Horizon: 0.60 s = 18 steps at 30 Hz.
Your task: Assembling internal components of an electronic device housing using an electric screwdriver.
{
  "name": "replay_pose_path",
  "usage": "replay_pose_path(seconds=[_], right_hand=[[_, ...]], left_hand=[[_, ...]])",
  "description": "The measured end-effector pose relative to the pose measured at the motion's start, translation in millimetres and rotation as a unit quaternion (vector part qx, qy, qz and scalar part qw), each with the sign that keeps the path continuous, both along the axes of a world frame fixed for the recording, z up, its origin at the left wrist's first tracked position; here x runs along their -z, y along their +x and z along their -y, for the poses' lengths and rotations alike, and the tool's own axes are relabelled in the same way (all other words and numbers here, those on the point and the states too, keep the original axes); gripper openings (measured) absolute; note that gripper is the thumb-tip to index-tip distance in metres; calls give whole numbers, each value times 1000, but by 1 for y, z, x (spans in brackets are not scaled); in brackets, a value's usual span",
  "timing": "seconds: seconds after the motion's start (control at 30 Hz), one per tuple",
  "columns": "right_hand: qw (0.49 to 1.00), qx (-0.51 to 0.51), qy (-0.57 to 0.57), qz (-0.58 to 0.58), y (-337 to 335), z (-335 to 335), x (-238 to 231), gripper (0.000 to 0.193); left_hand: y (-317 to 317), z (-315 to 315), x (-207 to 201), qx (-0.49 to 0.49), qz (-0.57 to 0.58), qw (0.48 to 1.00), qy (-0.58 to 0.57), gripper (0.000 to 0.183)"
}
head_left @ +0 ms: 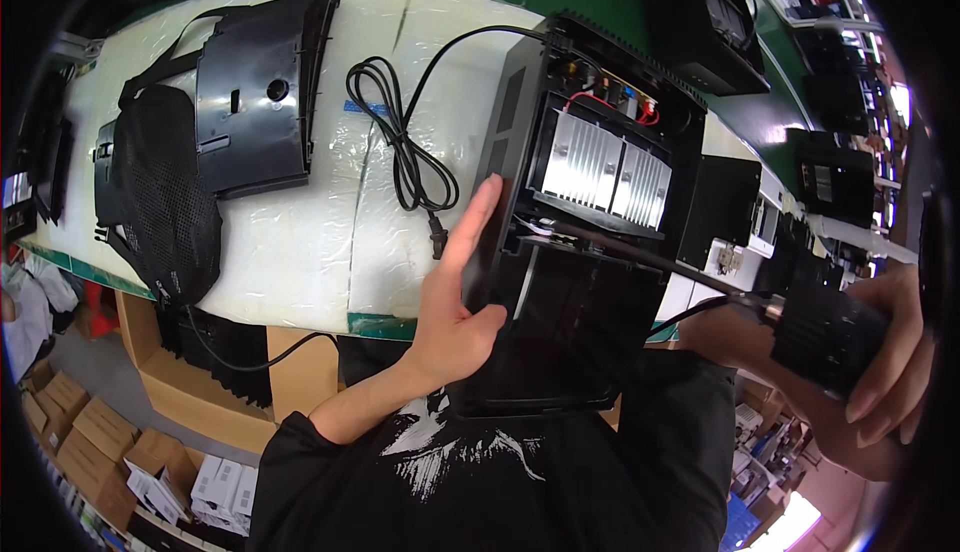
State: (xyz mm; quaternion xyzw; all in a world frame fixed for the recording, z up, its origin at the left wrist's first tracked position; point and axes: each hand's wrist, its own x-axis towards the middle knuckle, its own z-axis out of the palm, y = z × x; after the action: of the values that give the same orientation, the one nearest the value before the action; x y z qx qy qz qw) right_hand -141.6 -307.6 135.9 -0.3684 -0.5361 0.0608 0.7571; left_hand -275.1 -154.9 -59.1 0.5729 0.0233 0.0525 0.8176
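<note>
A black box-shaped device (508, 127) stands on the table edge with its inside exposed: two silver ribbed metal panels (612, 170), with red wires and small electronic parts (635, 102) above them. Against its left side lies my left hand (455, 322), index finger stretched along the casing and thumb apart, holding nothing. At the right, my right hand (890, 382) is wrapped around the black handle of a long-shafted screwdriver (822, 337). Its shaft crosses the device, the end reaching a small bracket (548, 232) below the silver panels; whether it touches a screw is too small to tell.
A coiled black power cord (402, 142) lies left of the device on the plastic-covered white table (300, 252). Farther left are black plastic panels (255, 102) and a black mesh bag (170, 187). Below stands an open carton (285, 352); another black device (705, 32) is at the back right.
</note>
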Motion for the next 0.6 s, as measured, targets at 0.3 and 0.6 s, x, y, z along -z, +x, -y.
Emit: replay_pose_path(seconds=[0.3, 0.6], right_hand=[[995, 2, -11, -103, -1, 5, 33, 33], [906, 35, -418, -49, -4, -27, 17, 20]], left_hand=[[3, 1, 3, -4, 16, 1000, 18, 89], [4, 2, 3, -22, 31, 999, -13, 82]])
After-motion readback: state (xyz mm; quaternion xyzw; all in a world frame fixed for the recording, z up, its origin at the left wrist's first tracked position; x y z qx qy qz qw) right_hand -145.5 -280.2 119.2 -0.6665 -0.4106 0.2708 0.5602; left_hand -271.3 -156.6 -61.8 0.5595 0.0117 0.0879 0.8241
